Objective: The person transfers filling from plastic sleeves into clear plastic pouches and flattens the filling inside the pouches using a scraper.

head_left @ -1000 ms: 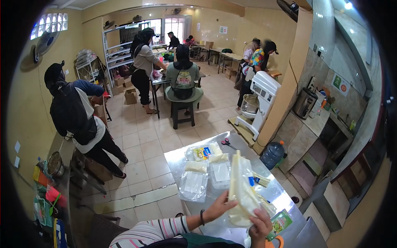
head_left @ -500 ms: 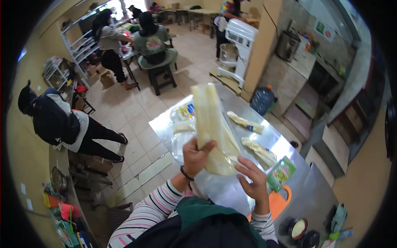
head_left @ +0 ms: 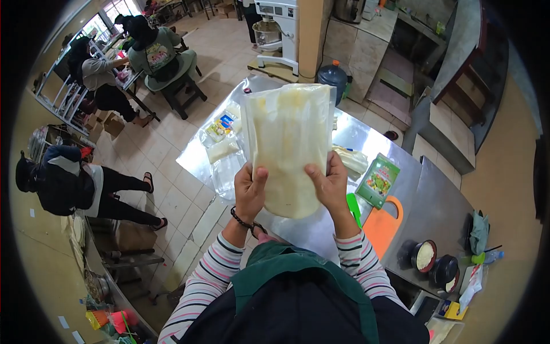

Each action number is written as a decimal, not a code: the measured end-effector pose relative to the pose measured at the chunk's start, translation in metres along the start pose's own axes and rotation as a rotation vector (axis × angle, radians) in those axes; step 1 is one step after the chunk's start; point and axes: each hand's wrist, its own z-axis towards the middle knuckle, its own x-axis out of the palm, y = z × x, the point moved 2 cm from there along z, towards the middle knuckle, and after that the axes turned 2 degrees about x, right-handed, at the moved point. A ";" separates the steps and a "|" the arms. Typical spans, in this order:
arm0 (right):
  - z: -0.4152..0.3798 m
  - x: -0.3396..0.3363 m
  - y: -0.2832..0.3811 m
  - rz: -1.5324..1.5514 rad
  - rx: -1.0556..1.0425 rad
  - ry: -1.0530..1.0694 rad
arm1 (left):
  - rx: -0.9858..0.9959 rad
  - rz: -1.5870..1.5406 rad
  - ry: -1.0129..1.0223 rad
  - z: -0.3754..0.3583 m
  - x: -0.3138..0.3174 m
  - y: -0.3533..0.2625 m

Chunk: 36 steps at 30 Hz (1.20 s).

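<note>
Pouch, clear plastic with pale yellow contents, is being held above the metal table in front of the torso, its straight edge pointing away from the wearer and its rounded end lying nearest the body. Left hand is gripping the pouch at its left edge, thumb pressing on the near face; right hand is gripping the right edge in the same manner. To the left, a blue-and-yellow-labelled packet is lying on the table near a clear package. To the right, a wrapped bundle is lying just beyond the right hand, near a green packet. A green implement is lying between the right forearm and an orange board. Farther right, a dark bowl is holding white material. Beyond the table, a blue bottle is standing near a white mixer. At far left, one person is standing; another person is sitting on a stool
</note>
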 end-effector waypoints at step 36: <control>-0.130 -0.063 -0.191 -1.414 0.094 0.394 | -0.192 1.286 0.815 -0.154 -0.023 0.187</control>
